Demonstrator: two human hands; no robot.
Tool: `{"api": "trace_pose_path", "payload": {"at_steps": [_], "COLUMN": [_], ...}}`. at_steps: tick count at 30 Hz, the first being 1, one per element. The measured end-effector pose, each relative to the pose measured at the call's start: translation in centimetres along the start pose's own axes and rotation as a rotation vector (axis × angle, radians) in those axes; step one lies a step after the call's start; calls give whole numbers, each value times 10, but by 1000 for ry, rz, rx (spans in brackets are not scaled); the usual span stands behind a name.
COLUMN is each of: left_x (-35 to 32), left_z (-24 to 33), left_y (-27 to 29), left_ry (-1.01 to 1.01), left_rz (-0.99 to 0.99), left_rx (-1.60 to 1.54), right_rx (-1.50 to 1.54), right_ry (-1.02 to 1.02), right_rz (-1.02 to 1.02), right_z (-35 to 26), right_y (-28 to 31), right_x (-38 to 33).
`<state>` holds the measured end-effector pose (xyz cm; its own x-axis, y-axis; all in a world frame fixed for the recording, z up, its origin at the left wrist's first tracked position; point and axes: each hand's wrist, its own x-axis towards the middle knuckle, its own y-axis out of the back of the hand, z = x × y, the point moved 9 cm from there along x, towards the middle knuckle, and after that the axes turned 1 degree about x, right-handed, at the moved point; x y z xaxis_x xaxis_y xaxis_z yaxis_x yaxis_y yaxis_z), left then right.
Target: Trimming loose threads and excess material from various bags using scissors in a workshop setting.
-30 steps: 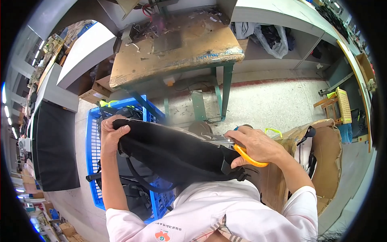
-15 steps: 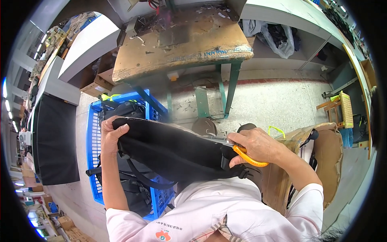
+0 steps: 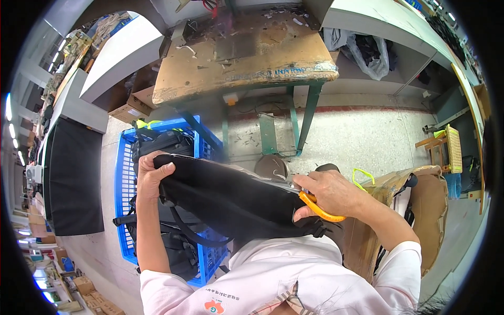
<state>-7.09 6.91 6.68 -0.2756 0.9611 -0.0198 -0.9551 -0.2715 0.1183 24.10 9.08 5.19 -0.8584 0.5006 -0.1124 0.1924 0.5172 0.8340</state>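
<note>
I hold a black fabric bag (image 3: pixel 231 202) stretched across my lap. My left hand (image 3: pixel 152 176) grips its left end, fingers curled over the top edge. At the bag's right end my right hand (image 3: pixel 328 194) is closed around scissors with orange handles (image 3: pixel 320 207). The metal blades lie along the bag's top edge, pointing left. A black strap hangs from the bag's underside.
A blue plastic crate (image 3: pixel 123 194) with more black bags stands on the floor at my left. Ahead is a worn wooden worktable (image 3: pixel 241 68) on green metal legs. A cardboard box (image 3: pixel 420 210) stands at my right, and a black panel (image 3: pixel 73 178) lies at the far left.
The bag sits slightly lower and closer in view. Both hands keep the same grip on the bag and on the scissors.
</note>
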Motion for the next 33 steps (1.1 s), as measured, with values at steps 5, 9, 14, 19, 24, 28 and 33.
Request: {"api": "trace_pose_path", "payload": {"at_steps": [5,9,14,19,24,28,33], "left_x": [-1,-2,-2,-1,-3,-3,-4], "left_z": [-5,-5,-7,2,-1,-5,0], "left_y": [3,6,4,-4,-2,0,-2], "left_ry": [12,4,28,8,10,34,19], "left_rz": [-24,-23,-33,-63,-59,-63,-67], "left_rx": [-42,-49,-80,-65,-65,-65,-33], "right_rx": [24,24,29,33,32,58,37], "right_ry": [26,18,-13,-99,-71,-57,6], "right_rz": [36,33,50,-63,-47,-50,31], "right_z": [-5,-4,-10,-11,-11,-12,-22], "right_y": [4,2,8,5,0,-2,6], "right_x": [2,3,6,18,19,21,23]}}
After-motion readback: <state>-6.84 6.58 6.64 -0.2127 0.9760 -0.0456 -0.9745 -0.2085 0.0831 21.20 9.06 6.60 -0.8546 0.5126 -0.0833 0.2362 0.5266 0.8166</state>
